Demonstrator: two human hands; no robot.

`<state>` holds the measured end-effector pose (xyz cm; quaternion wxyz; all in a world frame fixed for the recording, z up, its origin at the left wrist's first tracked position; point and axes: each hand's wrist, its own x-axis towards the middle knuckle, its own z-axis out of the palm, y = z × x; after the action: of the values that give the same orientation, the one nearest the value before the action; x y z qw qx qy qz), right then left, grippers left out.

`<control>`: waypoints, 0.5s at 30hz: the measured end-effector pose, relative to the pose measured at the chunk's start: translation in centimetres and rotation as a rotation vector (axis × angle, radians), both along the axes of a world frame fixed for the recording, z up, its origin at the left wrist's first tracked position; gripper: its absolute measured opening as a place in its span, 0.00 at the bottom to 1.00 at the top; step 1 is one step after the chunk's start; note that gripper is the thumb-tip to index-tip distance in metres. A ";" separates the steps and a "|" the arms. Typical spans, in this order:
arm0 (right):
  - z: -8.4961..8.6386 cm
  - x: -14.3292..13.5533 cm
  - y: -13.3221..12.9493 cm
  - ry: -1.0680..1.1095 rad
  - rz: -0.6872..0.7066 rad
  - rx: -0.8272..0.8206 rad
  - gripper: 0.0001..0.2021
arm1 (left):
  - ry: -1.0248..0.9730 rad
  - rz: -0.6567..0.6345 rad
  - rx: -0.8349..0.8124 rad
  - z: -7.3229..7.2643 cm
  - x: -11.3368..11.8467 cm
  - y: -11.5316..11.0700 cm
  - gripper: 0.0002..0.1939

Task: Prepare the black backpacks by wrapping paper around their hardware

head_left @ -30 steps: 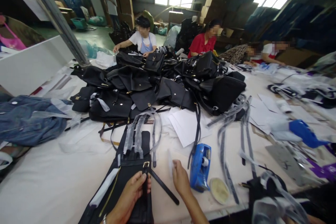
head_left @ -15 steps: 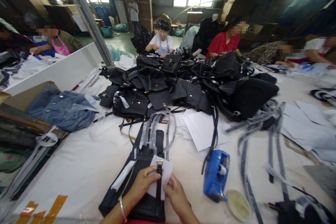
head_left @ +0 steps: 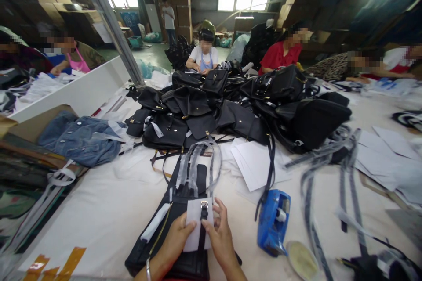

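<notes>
A black backpack [head_left: 154, 246] lies flat on the table in front of me, its top pointing away. A small white paper sheet [head_left: 194, 241] rests over it, tucked behind a black strap [head_left: 201, 239] with a gold buckle [head_left: 204, 204]. My left hand [head_left: 176, 232] pinches the paper's left edge, thumb on top. My right hand [head_left: 219, 230] is closed at the right edge, its thumb pressing on the strap below the buckle. Clear plastic-wrapped straps [head_left: 193, 167] lie over the bag's upper part. A gold zipper [head_left: 162, 224] runs along its left side.
Black bags [head_left: 204, 109] are piled across the table. A blue tape dispenser [head_left: 273, 224] and a roll of tape [head_left: 301, 260] stand to the right. White paper sheets [head_left: 252, 164] lie behind them. A denim garment [head_left: 82, 138] is at left. Several people sit around the table.
The paper has turned upright and narrowed, its edge folding beside the strap. My right hand has moved up, and its thumb now presses on the strap. My left hand has shifted onto the paper's left edge.
</notes>
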<state>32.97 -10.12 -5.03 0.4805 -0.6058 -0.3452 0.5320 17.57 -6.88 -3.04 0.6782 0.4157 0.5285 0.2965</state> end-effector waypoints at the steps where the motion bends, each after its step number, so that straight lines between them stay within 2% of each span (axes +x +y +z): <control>1: -0.2 0.2 0.0 -0.015 0.007 -0.012 0.28 | -0.049 -0.021 -0.053 -0.1 0.0 0.1 0.28; 3: -0.5 0.5 0.1 -0.038 0.036 -0.063 0.19 | -0.074 -0.016 -0.107 -0.1 0.2 0.2 0.25; 6: -0.5 0.7 0.7 0.003 0.054 -0.138 0.19 | -0.057 -0.022 -0.076 0.5 0.3 0.6 0.22; 10: 0.5 0.7 1.9 0.151 0.008 -0.065 0.19 | -0.011 -0.116 0.036 2.1 0.3 1.7 0.21; 13: 1.4 0.7 2.6 0.165 0.012 -0.030 0.17 | 0.041 -0.214 0.114 3.6 0.3 2.5 0.22; 15: 1.7 0.7 2.8 0.175 0.001 -0.009 0.16 | 0.054 -0.261 0.113 4.1 0.3 2.7 0.23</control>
<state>33.66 -7.31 -3.38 0.5059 -0.5587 -0.3000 0.5848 17.85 -4.22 1.03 0.6718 0.5263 0.4707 0.2239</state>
